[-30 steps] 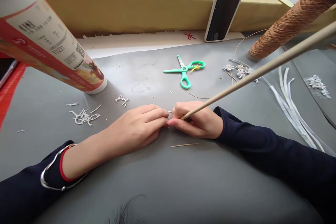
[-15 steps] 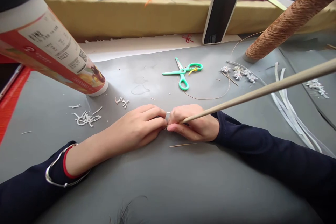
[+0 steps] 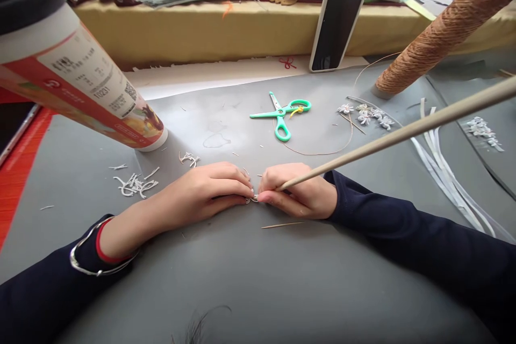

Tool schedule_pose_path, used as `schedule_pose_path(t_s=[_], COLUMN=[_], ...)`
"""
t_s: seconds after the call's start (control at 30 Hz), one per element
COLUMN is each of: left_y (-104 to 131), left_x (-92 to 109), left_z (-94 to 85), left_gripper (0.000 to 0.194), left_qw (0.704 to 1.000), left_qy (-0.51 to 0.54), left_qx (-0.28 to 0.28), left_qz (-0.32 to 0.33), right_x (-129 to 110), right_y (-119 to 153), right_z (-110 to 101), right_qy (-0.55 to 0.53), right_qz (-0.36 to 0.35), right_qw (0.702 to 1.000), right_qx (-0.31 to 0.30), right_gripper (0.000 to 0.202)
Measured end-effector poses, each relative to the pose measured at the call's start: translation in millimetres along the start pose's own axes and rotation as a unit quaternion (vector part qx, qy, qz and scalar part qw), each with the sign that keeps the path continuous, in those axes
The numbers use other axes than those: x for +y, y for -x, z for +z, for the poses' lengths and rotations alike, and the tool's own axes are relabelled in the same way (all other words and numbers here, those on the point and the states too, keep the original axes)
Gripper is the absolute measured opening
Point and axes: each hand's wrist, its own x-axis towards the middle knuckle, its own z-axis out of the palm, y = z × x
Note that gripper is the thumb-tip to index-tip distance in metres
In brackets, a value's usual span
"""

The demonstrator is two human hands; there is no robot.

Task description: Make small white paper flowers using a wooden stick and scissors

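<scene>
My left hand (image 3: 209, 188) rests on the grey mat (image 3: 258, 290), its fingertips closed on a small white curled piece (image 3: 248, 200) that is mostly hidden by them. Close against it, my right hand (image 3: 300, 189) grips a long pale wooden stick (image 3: 387, 137), which slants up past the right edge of the view. The stick's tip is at the white piece, but I cannot make out whether they touch. A toothpick (image 3: 282, 224) lies just in front of my right hand. Green scissors (image 3: 280, 113) lie spread apart beyond both hands.
White paper scraps (image 3: 137, 183) lie left of my hands. A tall paper cup (image 3: 100, 86) stands at left. Behind are a phone (image 3: 341, 16) and a brown thread spool (image 3: 439, 32). At right lie small white flowers (image 3: 373, 113) and white strips (image 3: 447, 172).
My left fingers have drawn slightly back from the right fingertips, so the white curled piece shows between them. The right hand with the wooden stick has barely moved.
</scene>
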Motion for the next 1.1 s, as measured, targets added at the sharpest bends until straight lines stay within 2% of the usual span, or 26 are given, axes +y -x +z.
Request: schedule_pose_path(t_s=[0.2, 0.5, 0.6, 0.77, 0.87, 1.0, 1.1], left_y=[1, 6, 6, 4, 2, 1, 2], left_x=[1, 10, 12, 12, 11, 10, 8], left_z=[4.5, 5.5, 4.7, 7.4, 8.9, 9.3, 9.9], left_gripper=[0.018, 0.02, 0.019, 0.017, 0.016, 0.013, 0.014], left_qw=[0.998, 0.983, 0.978, 0.98, 0.983, 0.987, 0.987], left_qy=[-0.057, -0.162, -0.189, -0.189, -0.176, -0.153, -0.149], left_qx=[0.027, 0.065, 0.055, 0.027, 0.027, 0.033, 0.045], left_qz=[0.019, 0.059, 0.073, 0.052, 0.039, 0.033, 0.037], right_x=[-2, -2, -3, -3, -4, -5, -5], right_y=[-3, -1, -2, -3, -1, 1, 2], right_z=[1, -2, -2, -1, -1, -2, -2], right_qy=[-0.025, -0.049, -0.078, -0.063, -0.054, -0.081, -0.075], right_qz=[-0.02, 0.068, 0.094, 0.101, 0.092, 0.089, 0.079], right_qw=[0.999, 0.996, 0.992, 0.992, 0.993, 0.989, 0.991], right_qx=[-0.009, 0.036, 0.044, 0.038, 0.045, 0.085, 0.08], right_gripper=[0.021, 0.022, 0.022, 0.021, 0.021, 0.024, 0.023])
